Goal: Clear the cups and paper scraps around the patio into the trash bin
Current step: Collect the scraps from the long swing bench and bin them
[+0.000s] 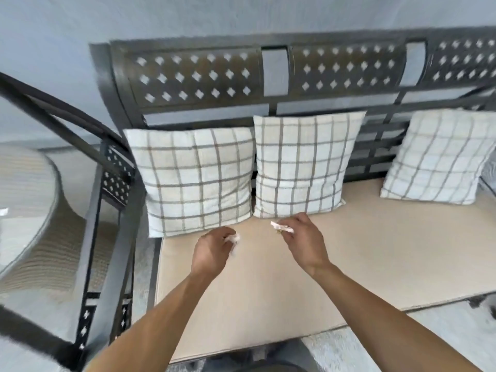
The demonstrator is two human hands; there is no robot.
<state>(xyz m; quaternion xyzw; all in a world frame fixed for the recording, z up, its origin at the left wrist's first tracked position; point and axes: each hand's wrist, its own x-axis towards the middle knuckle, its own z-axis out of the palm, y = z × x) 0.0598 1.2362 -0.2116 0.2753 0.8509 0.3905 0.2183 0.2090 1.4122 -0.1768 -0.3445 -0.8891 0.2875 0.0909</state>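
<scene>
Both my hands hover over the beige seat cushion (pixel 375 251) of a dark metal patio bench (pixel 188 73). My left hand (pixel 214 251) is curled around a crumpled white paper scrap (pixel 233 238) that peeks out at the fingers. My right hand (pixel 303 240) pinches a second white paper scrap (pixel 280 227) between thumb and fingers, just in front of the middle pillow. No cup or trash bin is in view.
Three plaid pillows (pixel 198 178) (pixel 303 165) (pixel 440 157) lean on the bench back. A round glass-topped table (pixel 24 210) stands at the left, with a small white scrap (pixel 4 212) on its edge. The bench's metal armrest (pixel 112 210) rises between table and seat.
</scene>
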